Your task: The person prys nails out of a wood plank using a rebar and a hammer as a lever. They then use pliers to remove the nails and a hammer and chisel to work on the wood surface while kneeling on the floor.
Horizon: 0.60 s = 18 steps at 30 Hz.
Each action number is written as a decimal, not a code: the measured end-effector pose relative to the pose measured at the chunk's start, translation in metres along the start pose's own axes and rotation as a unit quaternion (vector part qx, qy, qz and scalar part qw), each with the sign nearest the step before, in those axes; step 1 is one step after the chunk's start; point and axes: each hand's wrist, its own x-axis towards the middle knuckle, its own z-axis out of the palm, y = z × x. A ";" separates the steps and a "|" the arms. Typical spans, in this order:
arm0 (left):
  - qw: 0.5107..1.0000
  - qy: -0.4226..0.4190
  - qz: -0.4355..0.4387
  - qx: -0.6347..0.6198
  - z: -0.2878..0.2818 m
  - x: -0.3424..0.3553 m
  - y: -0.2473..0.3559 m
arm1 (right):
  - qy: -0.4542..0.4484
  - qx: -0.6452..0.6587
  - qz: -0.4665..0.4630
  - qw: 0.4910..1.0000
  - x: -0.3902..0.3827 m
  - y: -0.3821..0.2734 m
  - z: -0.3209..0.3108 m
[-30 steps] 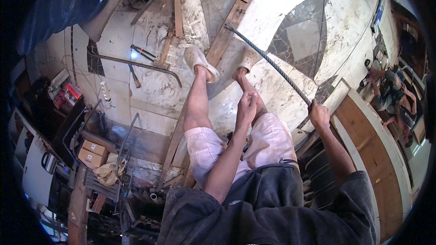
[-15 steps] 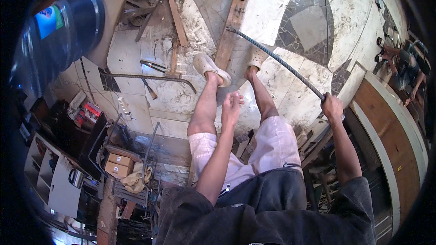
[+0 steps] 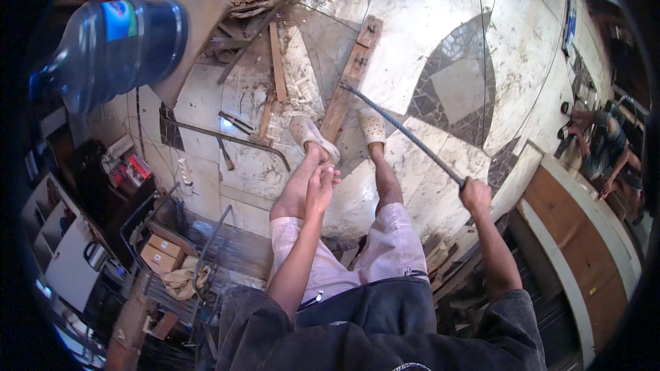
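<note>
My right hand [image 3: 476, 196] is closed round one end of a long ribbed steel bar [image 3: 405, 132]. The bar slants up to the left, its far tip at a narrow wooden plank [image 3: 344, 93] that lies on the floor by my feet; whether the tip touches the wood, I cannot tell. Above my left shin hovers my left hand [image 3: 322, 189], fingers loosely bent and nothing visible in them. A bent steel bar [image 3: 227, 137] rests on the tiles left of my feet. Beside it are red-handled pliers [image 3: 236, 122] and a wooden-handled tool [image 3: 225, 155].
A large blue water bottle [image 3: 130, 45] lies on its side at upper left. Scrap wood [image 3: 278, 62] is nearby. At lower left stand a metal rack with cardboard boxes [image 3: 162, 253] and a cabinet. A wooden panel [image 3: 584, 240] and another person [image 3: 608, 144] are at right.
The view has shifted, so the floor things sit lower and a green plastic chair shows at the top. Both hands appear farther left; the right still grips the bar. My left fingers look more bent.
</note>
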 end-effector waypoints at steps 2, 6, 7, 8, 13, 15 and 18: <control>0.999 0.007 0.027 -0.019 0.006 -0.004 0.003 | -0.056 0.025 -0.060 0.996 0.000 -0.016 -0.016; 0.993 0.024 0.079 -0.082 0.035 -0.019 -0.019 | -0.206 0.375 -0.119 0.896 0.024 -0.060 -0.018; 0.990 0.035 0.089 -0.103 0.044 -0.029 -0.021 | -0.206 0.388 -0.132 0.888 0.023 -0.080 -0.028; 0.987 0.040 0.097 -0.118 0.051 -0.039 -0.022 | -0.213 0.358 -0.127 0.900 0.026 -0.093 -0.029; 0.978 0.066 0.112 -0.166 0.073 -0.085 -0.056 | -0.260 0.364 -0.093 0.890 0.012 -0.103 -0.017; 0.972 0.083 0.088 -0.202 0.077 -0.099 -0.074 | -0.303 0.421 -0.041 0.854 -0.001 -0.109 -0.028; 0.954 0.099 0.060 -0.276 0.082 -0.107 -0.119 | -0.390 0.525 0.061 0.754 -0.039 -0.140 -0.055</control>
